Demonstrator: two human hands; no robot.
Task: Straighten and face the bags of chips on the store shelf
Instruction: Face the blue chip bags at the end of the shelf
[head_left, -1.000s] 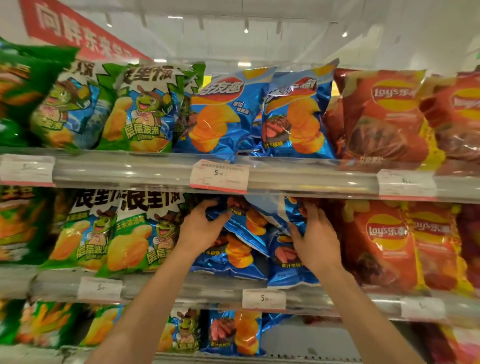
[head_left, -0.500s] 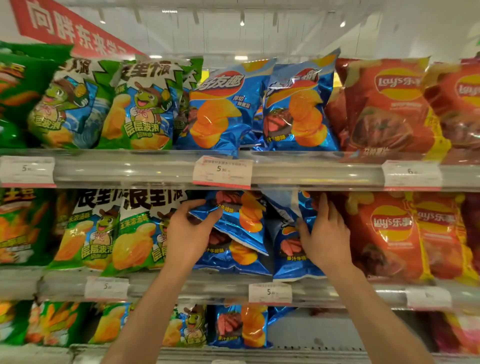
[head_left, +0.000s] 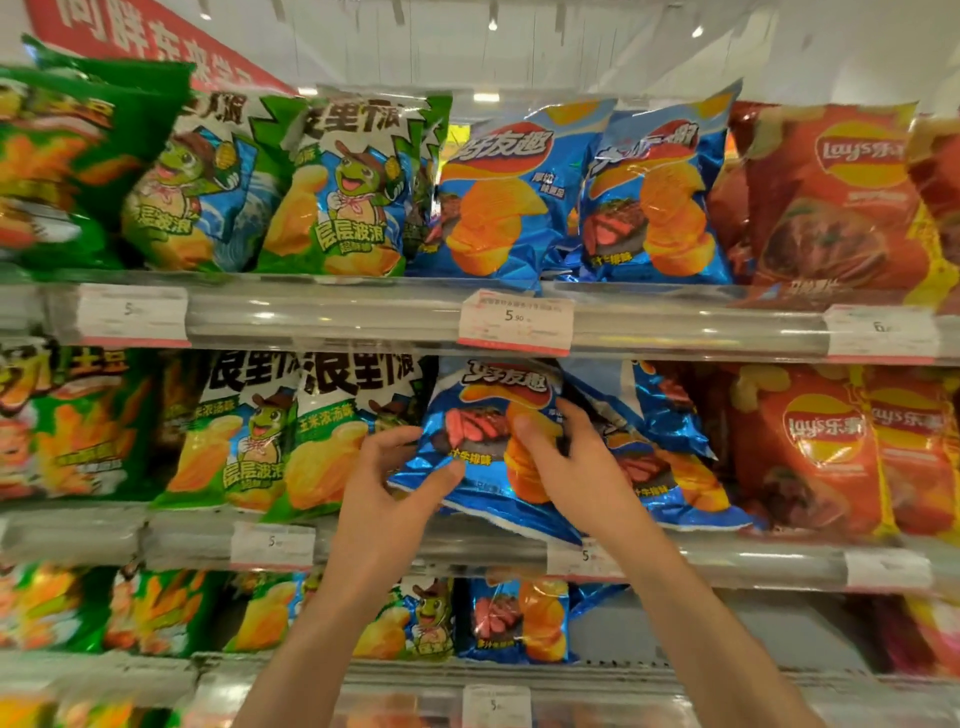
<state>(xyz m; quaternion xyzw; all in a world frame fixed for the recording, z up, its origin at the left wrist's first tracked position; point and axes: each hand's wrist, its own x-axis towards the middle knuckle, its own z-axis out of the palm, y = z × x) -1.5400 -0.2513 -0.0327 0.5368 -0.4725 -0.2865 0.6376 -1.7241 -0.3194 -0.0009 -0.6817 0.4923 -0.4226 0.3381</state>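
Note:
A blue chip bag (head_left: 480, 421) stands on the middle shelf (head_left: 727, 564), upright with its front facing me, leaning a little left. My left hand (head_left: 395, 483) grips its lower left corner. My right hand (head_left: 576, 467) presses on its right side, fingers spread over the front. Behind it on the right sits a second blue bag (head_left: 670, 462), tilted and partly hidden. Green chip bags (head_left: 322, 431) stand to the left and red bags (head_left: 815, 447) to the right.
The top shelf (head_left: 363, 317) holds green, blue and red bags in a row, with a price tag (head_left: 514, 322) on its clear rail. The bottom shelf has more bags and an open gap (head_left: 675, 634) to the right of a blue bag (head_left: 517, 618).
The front blue bag has come from lying tilted to standing upright, facing out. My right hand moved left from the rear blue bag onto it. My left hand shifted to its lower left corner.

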